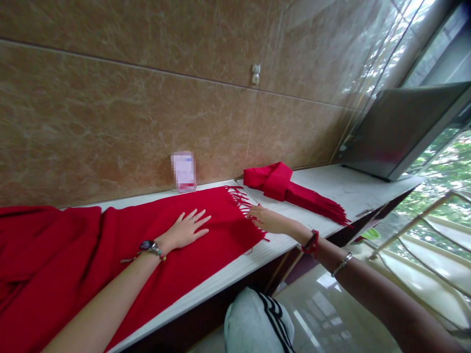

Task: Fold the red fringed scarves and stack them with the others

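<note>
A wide red scarf [140,230] lies spread along the white countertop, bunched in loose folds at the left. My left hand [184,230] rests flat on its smooth part, fingers spread apart. At the scarf's right end, my right hand [263,218] has its fingers bent together on the fringe [239,198], covering some of the strands. To the right of that hand, a second red scarf [278,181] is folded into a narrow band with a loop across it. Its fringed end points toward the counter's front edge.
A pale, blurred-out upright object [184,171] stands against the brown marble-patterned wall [128,113]. On the right end of the counter [318,179] sits a large dark box-shaped appliance [401,130]. A pale rack [423,260] stands by the window, and my knee [246,318] is below the counter's front edge.
</note>
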The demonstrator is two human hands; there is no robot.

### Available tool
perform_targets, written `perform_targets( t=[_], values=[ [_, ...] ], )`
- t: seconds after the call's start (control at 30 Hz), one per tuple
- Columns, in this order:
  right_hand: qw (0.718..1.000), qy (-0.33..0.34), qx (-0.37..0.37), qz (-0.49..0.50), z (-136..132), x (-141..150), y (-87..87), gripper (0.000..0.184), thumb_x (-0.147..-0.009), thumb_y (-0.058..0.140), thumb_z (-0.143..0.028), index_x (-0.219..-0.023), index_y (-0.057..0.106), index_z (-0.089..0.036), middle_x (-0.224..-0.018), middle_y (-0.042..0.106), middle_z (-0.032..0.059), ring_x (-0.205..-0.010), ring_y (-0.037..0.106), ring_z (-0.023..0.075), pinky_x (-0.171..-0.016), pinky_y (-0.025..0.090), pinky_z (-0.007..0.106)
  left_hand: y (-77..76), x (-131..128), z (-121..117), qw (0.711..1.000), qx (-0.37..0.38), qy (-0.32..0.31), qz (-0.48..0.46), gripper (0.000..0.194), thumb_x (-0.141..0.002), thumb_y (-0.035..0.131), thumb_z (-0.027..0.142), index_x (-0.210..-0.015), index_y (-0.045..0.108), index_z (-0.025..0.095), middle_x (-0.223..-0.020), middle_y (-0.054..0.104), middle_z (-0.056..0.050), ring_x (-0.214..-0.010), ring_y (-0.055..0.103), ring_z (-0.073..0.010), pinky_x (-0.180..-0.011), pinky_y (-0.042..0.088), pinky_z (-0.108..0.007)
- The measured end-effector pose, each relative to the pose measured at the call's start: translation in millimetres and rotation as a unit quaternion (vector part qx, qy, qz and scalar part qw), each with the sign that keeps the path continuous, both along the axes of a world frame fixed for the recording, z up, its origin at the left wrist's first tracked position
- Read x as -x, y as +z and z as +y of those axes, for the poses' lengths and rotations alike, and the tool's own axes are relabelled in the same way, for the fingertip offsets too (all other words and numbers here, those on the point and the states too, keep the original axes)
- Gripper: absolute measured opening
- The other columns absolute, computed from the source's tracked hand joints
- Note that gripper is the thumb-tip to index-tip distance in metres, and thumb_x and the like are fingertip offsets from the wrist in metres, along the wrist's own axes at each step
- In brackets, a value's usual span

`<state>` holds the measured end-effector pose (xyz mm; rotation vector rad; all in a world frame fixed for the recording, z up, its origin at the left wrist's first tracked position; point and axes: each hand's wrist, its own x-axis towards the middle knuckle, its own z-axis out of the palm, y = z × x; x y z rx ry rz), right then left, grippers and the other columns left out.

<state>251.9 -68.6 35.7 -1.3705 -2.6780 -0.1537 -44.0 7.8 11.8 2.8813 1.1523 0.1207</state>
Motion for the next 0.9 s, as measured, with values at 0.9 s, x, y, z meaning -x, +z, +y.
perform_targets(
  t=[0.9],
  values=[
    [0.991,0.038,0.101,0.085,-22,-19,3.9,0.021,-0.071,0.055,-0.013,-0.092,0.056,-0.015,-0.094,0.058,0.0066,-0.088,0.053,0.0169,-0.08,0.044,0.03,-4.7,5,5,0.999,0.027,0.023,0.038,0.057,-0.087,0.031,0.057,-0.138,0.028,0.032,-0.147,0.019,-0.002,-0.135,0.012,-0.0261,-0.106,0.009,-0.05]
  ],
)
